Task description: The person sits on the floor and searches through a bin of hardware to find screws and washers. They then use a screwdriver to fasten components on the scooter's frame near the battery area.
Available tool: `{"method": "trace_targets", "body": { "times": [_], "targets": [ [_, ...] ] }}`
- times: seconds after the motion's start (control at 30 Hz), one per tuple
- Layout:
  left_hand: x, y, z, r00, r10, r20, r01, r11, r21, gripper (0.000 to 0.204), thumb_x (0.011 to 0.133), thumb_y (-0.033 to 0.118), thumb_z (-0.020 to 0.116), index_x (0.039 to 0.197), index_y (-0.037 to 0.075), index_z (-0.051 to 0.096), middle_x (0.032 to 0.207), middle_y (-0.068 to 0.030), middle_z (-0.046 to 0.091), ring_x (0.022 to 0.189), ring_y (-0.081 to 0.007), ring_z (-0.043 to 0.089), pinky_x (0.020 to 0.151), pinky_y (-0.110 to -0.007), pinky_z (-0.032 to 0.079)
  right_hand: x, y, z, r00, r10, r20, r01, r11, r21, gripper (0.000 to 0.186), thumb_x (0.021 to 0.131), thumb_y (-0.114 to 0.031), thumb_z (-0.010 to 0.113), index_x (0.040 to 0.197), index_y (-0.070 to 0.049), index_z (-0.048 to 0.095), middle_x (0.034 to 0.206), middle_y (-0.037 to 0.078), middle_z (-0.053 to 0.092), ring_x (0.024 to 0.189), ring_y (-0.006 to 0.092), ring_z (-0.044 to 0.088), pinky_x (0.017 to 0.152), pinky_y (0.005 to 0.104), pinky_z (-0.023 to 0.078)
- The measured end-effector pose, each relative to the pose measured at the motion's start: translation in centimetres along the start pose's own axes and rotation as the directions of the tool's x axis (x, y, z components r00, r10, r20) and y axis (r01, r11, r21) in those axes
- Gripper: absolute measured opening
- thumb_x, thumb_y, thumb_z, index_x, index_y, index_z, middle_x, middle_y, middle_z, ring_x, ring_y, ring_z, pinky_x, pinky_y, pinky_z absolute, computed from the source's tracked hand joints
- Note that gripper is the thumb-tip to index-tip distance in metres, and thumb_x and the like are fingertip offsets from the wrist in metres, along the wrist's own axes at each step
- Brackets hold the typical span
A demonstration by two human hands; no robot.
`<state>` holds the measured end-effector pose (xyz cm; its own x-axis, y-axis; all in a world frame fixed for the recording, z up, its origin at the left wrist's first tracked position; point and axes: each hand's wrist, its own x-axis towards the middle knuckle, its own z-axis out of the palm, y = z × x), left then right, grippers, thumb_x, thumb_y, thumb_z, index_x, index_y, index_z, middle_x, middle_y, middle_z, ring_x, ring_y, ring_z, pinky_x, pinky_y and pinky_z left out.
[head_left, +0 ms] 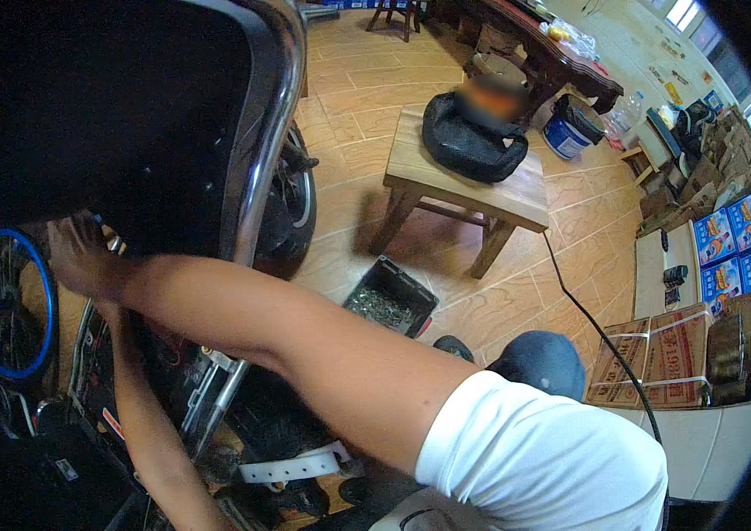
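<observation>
My right arm reaches across to the left, and my right hand [79, 257] is at a dark machine under a raised black panel [163, 115]. My left forearm comes up from below; my left hand [112, 305] is close under the right wrist and mostly hidden. The fingers of both hands are too dark and covered to read, and no held thing shows. A bent chrome tube [271, 133] edges the panel. Beside my hands is a spoked wheel with a blue rim [50, 310]. A metal rod [227, 394] and thin red wires lie below my right forearm.
A black bin of small metal parts [393, 296] sits on the tiled floor. Beyond it, a wooden stool [411, 168] bears a black bag [473, 146]. A black cable [583, 310] runs down at the right, near cardboard boxes [654, 354]. A blue-and-white bucket [566, 133] stands farther back.
</observation>
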<state>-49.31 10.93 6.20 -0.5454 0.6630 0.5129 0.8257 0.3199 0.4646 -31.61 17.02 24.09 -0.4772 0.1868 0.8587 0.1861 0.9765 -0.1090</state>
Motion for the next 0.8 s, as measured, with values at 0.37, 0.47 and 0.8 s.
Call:
{"method": "trace_targets", "body": {
  "times": [0.37,0.47,0.8],
  "targets": [
    [1.7,0.9,-0.4,0.992,-0.122,-0.027,0.125,0.983,0.134,0.07,0.096,0.063,0.056,0.106,-0.005,0.069,0.093,-0.0212,0.07,0.083,-0.0344,0.066,0.073,-0.044,0.051,-13.4,-8.6,-22.6,0.979,-0.159,0.129,-0.008,0.598,0.802,0.028,0.096,-0.035,0.062,0.1,-0.008,0.062,0.098,0.013,0.054,0.082,0.027,0.063,0.066,0.0431,0.052],
    [1.6,3.1,-1.4,0.976,-0.218,0.017,0.212,0.96,0.181,0.067,0.097,0.06,0.057,0.111,-0.005,0.069,0.1,-0.0221,0.07,0.089,-0.0357,0.067,0.078,-0.044,0.051,-20.5,-1.7,-27.6,0.946,-0.199,0.255,-0.028,0.736,0.677,0.027,0.095,-0.037,0.066,0.097,-0.011,0.062,0.085,0.007,0.053,0.069,0.0257,0.062,0.047,0.0364,0.048],
    [0.1,8.8,-3.7,0.979,-0.196,0.049,0.196,0.981,0.014,0.054,0.101,0.045,0.058,0.126,-0.002,0.068,0.12,-0.0242,0.07,0.113,-0.039,0.066,0.097,-0.042,0.05,-41.7,17.8,-52.5,0.359,0.897,0.257,-0.857,0.426,-0.29,0.039,0.102,-0.035,0.059,0.102,0.003,0.07,0.091,0.019,0.07,0.085,0.0292,0.069,0.075,0.0414,0.052]
  ]
}}
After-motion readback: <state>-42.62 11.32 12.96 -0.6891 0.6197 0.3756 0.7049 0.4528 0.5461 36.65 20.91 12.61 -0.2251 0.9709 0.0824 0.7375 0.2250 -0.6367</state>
